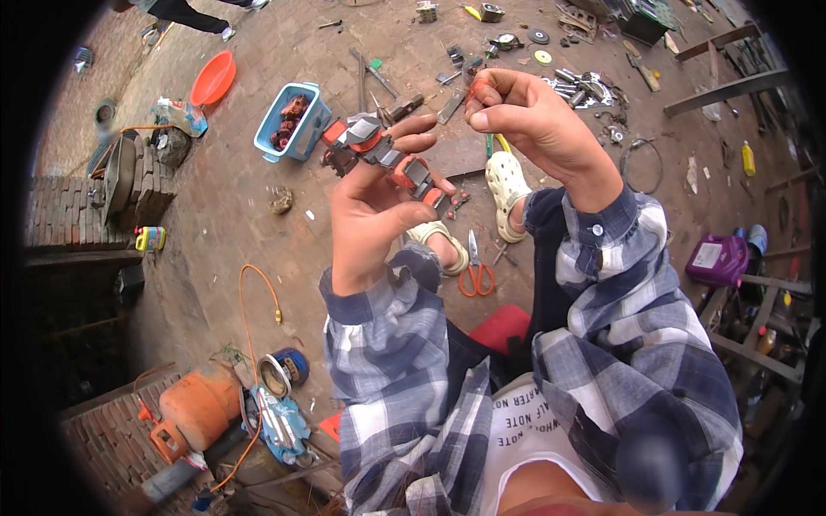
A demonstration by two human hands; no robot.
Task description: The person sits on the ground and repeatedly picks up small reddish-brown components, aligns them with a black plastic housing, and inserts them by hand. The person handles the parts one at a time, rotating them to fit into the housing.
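Sleeves: blue-and-white plaid sleeves (404, 344) rise from the lower edge, cuffs at the wrists.
Left hand: the left hand (372, 215) is raised at centre, palm toward the camera, its grip clenched around a grey and red-orange motor part (379, 148); thumb lies across the palm side, fingertips curl over the top.
Motor part: a chain of grey blocks with red-orange pads, held in the air above the brick floor, running from upper left of the hand down to its right edge. Exact kind cannot be told.
Right hand: the right hand (529, 116) is up and to the right of the left, thumb and forefinger pinched shut on a thin red-orange wire (474, 89); the wire's run toward the part is too fine to trace.
Below hands: orange-handled scissors (476, 273) lie on the brick floor (241, 215), just beside a foot in a cream clog (508, 185).
Lower left: an orange gas cylinder (196, 411), a blue power tool (280, 423) and an orange hose (258, 292).
Middle distance: a light blue tub (294, 122) holding dark reddish pieces, left of the part.
Far left: an orange basin (213, 78).
Far: scattered metal tools and parts (585, 86); a purple jug (718, 261) well to the right.
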